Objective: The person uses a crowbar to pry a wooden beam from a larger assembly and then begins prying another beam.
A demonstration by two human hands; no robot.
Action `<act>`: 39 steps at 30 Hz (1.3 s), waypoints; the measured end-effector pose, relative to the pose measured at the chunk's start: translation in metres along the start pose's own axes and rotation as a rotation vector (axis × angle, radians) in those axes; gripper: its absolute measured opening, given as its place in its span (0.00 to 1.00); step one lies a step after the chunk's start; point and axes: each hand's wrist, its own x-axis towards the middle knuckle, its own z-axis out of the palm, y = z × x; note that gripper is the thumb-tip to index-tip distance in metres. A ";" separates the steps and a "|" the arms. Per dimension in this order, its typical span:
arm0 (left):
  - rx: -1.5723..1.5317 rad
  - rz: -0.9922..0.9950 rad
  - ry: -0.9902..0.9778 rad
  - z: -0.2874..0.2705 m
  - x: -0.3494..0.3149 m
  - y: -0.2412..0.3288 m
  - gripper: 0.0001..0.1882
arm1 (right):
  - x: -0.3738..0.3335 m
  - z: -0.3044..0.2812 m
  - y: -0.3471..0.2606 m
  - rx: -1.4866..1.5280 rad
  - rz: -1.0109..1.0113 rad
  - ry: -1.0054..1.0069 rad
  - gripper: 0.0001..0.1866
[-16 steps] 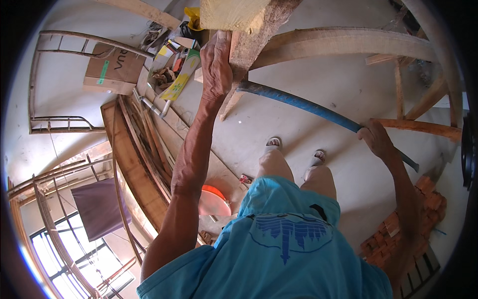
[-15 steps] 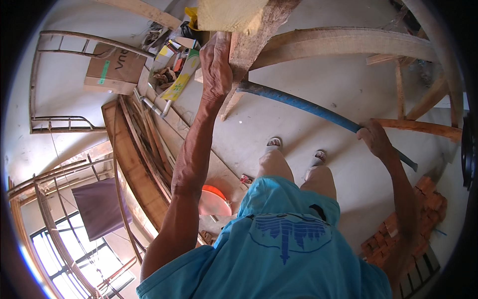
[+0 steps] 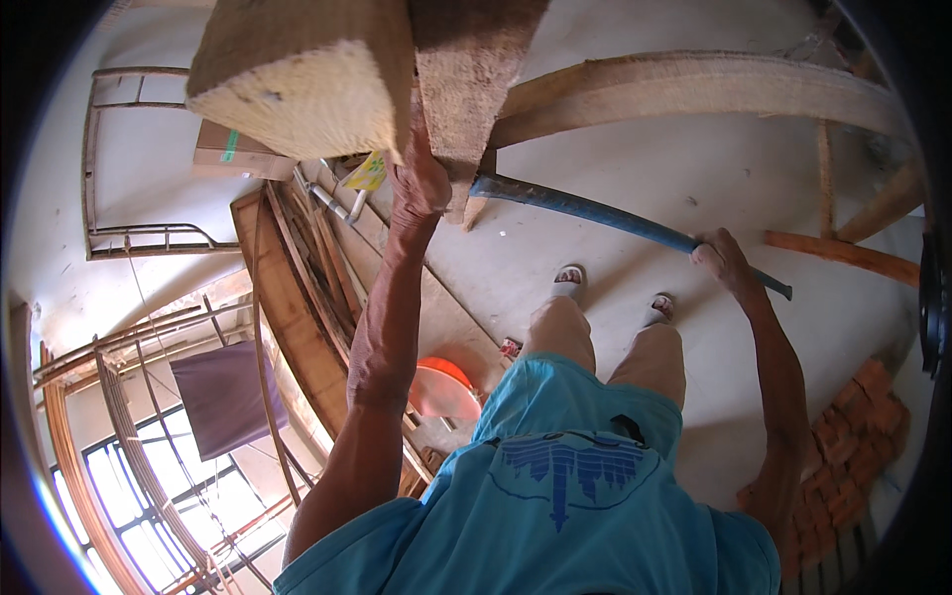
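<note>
Pale floor (image 3: 635,169), blue bar (image 3: 595,211) (in right hand (image 3: 724,260))

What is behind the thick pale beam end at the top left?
Past the beam end show part of a cardboard box, a corner of something yellow and the left hand. Their covered parts, including most of that hand's fingers, cannot be seen.

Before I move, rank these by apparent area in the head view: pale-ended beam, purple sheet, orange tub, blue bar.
1. Pale-ended beam, probably enlarged by nearness.
2. Purple sheet.
Unranked below these: blue bar and orange tub, too close in area.
</note>
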 end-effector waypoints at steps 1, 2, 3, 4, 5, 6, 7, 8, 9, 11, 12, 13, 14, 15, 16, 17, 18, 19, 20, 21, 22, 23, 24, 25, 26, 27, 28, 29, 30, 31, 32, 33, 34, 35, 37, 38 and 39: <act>-0.010 -0.023 -0.023 -0.002 0.002 0.002 0.24 | 0.003 -0.001 -0.001 -0.011 -0.005 0.015 0.17; 0.015 -0.026 -0.030 0.000 -0.005 -0.007 0.25 | 0.006 0.000 -0.003 -0.023 -0.011 0.026 0.17; 0.035 -0.026 -0.037 0.002 -0.008 -0.013 0.25 | 0.008 -0.002 -0.004 -0.041 -0.014 0.027 0.17; 0.027 -0.010 -0.046 0.001 -0.009 -0.018 0.25 | 0.010 -0.003 -0.004 -0.060 -0.017 0.029 0.17; 0.018 0.005 -0.055 0.001 -0.010 -0.019 0.25 | 0.013 -0.005 -0.004 -0.079 -0.020 0.030 0.17; -0.009 -0.017 -0.083 -0.002 -0.009 -0.016 0.25 | 0.016 -0.008 -0.005 -0.100 0.002 0.015 0.16; 0.023 0.009 -0.038 -0.002 -0.011 -0.013 0.25 | 0.019 -0.012 -0.006 -0.122 0.024 0.000 0.16; 0.054 0.031 0.008 -0.001 -0.011 -0.009 0.25 | 0.022 -0.018 -0.011 -0.146 0.046 -0.017 0.16; 0.089 0.036 0.044 0.000 -0.009 -0.009 0.24 | 0.023 -0.025 -0.017 -0.187 0.069 -0.021 0.16; 0.164 0.031 0.112 0.001 -0.014 -0.002 0.23 | 0.026 -0.037 -0.031 -0.271 0.113 -0.029 0.16; 0.203 0.018 0.143 0.001 -0.013 0.002 0.23 | 0.026 -0.040 -0.036 -0.273 0.098 -0.030 0.16; 0.091 -0.148 0.130 -0.002 -0.013 0.009 0.22 | 0.024 -0.041 -0.040 -0.275 0.082 -0.031 0.16; -0.030 -0.309 0.118 -0.010 0.000 0.034 0.22 | 0.022 -0.044 -0.043 -0.277 0.071 -0.027 0.16; -0.048 -0.377 0.176 -0.015 0.000 0.051 0.20 | 0.020 -0.046 -0.047 -0.279 0.089 -0.036 0.16; -0.080 -0.443 0.235 -0.017 0.000 0.066 0.20 | 0.017 -0.046 -0.047 -0.283 0.117 -0.039 0.16; -0.079 -0.441 0.297 -0.022 -0.010 0.083 0.17 | 0.017 -0.045 -0.046 -0.282 0.138 -0.050 0.16; -0.086 -0.439 0.360 -0.024 -0.021 0.100 0.14 | 0.018 -0.045 -0.040 -0.277 0.115 -0.089 0.16; -0.129 -0.369 0.232 -0.026 -0.032 0.115 0.13 | 0.018 -0.046 -0.040 -0.281 0.118 -0.100 0.16; -0.164 -0.304 0.105 -0.026 -0.042 0.129 0.13 | 0.019 -0.045 -0.038 -0.286 0.116 -0.118 0.16; -0.201 -0.162 0.011 -0.024 -0.034 0.136 0.15 | 0.020 -0.044 -0.040 -0.292 0.106 -0.139 0.16; -0.256 -0.025 -0.091 -0.021 -0.026 0.144 0.18 | 0.021 -0.043 -0.039 -0.309 0.102 -0.136 0.16; -0.333 0.067 -0.132 -0.010 -0.013 0.143 0.16 | 0.021 -0.041 -0.036 -0.323 0.102 -0.126 0.16; -0.294 0.085 -0.170 -0.005 -0.004 0.144 0.17 | 0.022 -0.040 -0.036 -0.339 0.097 -0.121 0.16; -0.315 0.079 -0.151 0.000 0.007 0.145 0.16 | 0.023 -0.042 -0.039 -0.335 0.096 -0.116 0.16; -0.348 0.083 -0.131 0.005 0.014 0.143 0.15 | 0.021 -0.043 -0.042 -0.330 0.103 -0.109 0.16; -0.381 0.087 -0.112 0.010 0.019 0.139 0.14 | 0.019 -0.045 -0.045 -0.325 0.110 -0.103 0.16; -0.374 0.109 -0.127 0.015 0.019 0.136 0.13 | 0.017 -0.045 -0.046 -0.320 0.125 -0.113 0.16; -0.367 0.133 -0.141 0.024 0.016 0.130 0.12 | 0.017 -0.045 -0.044 -0.316 0.139 -0.120 0.16; -0.353 0.155 -0.152 0.032 0.013 0.123 0.11 | 0.018 -0.047 -0.047 -0.314 0.147 -0.129 0.16; -0.229 0.172 -0.181 0.049 0.003 0.110 0.08 | 0.021 -0.050 -0.052 -0.309 0.172 -0.130 0.16; -0.168 0.189 -0.281 0.060 -0.006 0.109 0.08 | 0.020 -0.049 -0.055 -0.300 0.207 -0.138 0.17; -0.111 0.212 -0.378 0.069 -0.009 0.109 0.08 | 0.019 -0.049 -0.056 -0.291 0.243 -0.139 0.17; -0.131 0.139 -0.327 0.073 -0.012 0.107 0.09 | 0.019 -0.047 -0.055 -0.296 0.229 -0.117 0.17; -0.150 0.073 -0.273 0.076 -0.010 0.106 0.11 | 0.018 -0.046 -0.055 -0.300 0.213 -0.088 0.17; -0.177 0.034 -0.234 0.075 -0.009 0.107 0.12 | 0.015 -0.043 -0.052 -0.298 0.178 -0.074 0.17; -0.189 0.071 -0.245 0.074 -0.007 0.107 0.12 | 0.014 -0.044 -0.049 -0.292 0.161 -0.077 0.17; -0.188 0.110 -0.250 0.071 -0.002 0.107 0.12 | 0.016 -0.046 -0.048 -0.289 0.130 -0.079 0.17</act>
